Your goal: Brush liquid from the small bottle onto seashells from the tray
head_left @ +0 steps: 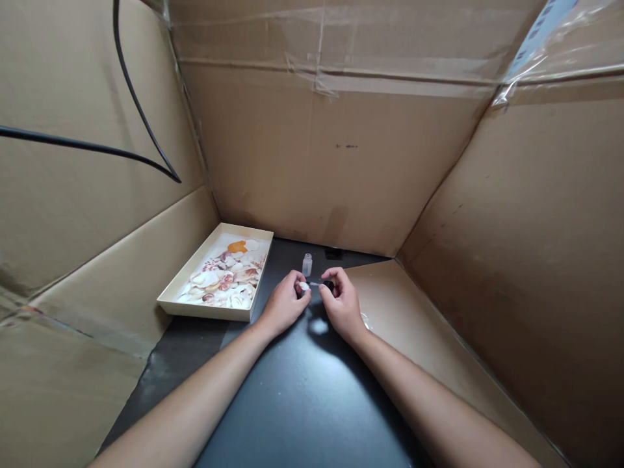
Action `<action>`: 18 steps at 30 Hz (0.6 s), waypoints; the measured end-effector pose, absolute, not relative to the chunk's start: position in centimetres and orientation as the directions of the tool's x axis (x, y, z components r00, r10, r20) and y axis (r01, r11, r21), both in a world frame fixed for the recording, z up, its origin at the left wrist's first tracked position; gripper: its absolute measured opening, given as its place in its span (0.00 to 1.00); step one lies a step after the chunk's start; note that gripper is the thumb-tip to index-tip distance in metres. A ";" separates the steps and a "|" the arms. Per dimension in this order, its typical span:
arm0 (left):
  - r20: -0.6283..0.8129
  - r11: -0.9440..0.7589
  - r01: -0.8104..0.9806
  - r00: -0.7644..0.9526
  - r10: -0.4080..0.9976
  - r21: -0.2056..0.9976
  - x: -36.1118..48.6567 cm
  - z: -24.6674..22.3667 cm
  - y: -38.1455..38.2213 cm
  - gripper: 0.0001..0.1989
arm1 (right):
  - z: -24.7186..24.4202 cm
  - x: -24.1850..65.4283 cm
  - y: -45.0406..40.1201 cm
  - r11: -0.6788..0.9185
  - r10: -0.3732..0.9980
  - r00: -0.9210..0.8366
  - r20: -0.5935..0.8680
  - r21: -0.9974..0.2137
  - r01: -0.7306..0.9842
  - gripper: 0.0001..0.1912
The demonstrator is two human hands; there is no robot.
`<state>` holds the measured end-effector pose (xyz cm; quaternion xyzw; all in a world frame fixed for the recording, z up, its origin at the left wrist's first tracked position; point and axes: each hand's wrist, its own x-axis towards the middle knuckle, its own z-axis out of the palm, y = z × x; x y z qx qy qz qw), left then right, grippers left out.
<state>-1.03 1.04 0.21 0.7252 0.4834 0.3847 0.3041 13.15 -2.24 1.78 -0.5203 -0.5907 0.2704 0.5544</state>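
Note:
My left hand point(283, 304) is closed, pinching a small white shell point(304, 286) between thumb and fingers. Opposite it, my right hand point(344, 308) grips the black cap point(329, 285) of a glue brush. The pale brush stem points left from the cap, and its tip is at or very near the shell; I cannot tell whether they touch. Just beyond both hands, a small translucent bottle point(307, 266) stands upright with its neck uncapped. To the left of my left hand lies a shallow cream box point(207, 311) holding several shells and an orange piece point(237, 247).
Tall cardboard walls point(312, 149) enclose the dark table point(287, 396) at the back and sides. A flat cardboard sheet point(404, 305) lies on the right, with a bit of clear plastic near my right wrist. A black cable point(136, 104) hangs at upper left.

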 end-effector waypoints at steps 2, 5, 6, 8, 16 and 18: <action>0.256 -0.343 0.489 0.238 0.937 0.802 -1.0 0.2 1.0 0.06 | 1.8 13.1 -2.3 0.330 0.916 0.125 0.381 -0.893 0.306 0.07; 0.244 -0.336 0.506 0.240 0.939 0.794 -1.0 0.3 1.0 0.06 | 1.8 13.1 -2.4 0.328 0.916 0.125 0.382 -0.889 0.319 0.08; 0.242 -0.334 0.507 0.240 0.940 0.794 -1.0 0.3 1.0 0.06 | 1.8 13.1 -2.4 0.321 0.914 0.140 0.381 -0.889 0.325 0.08; 0.238 -0.331 0.507 0.241 0.941 0.796 -1.0 0.3 1.1 0.06 | 1.9 13.1 -2.4 0.318 0.910 0.160 0.383 -0.891 0.324 0.08; 0.239 -0.334 0.501 0.246 0.939 0.798 -0.9 0.1 1.1 0.06 | 1.9 13.2 -2.3 0.316 0.909 0.168 0.381 -0.894 0.318 0.08; 0.238 -0.335 0.504 0.248 0.939 0.797 -0.9 0.0 1.1 0.06 | 1.9 13.2 -2.3 0.321 0.911 0.159 0.380 -0.897 0.304 0.07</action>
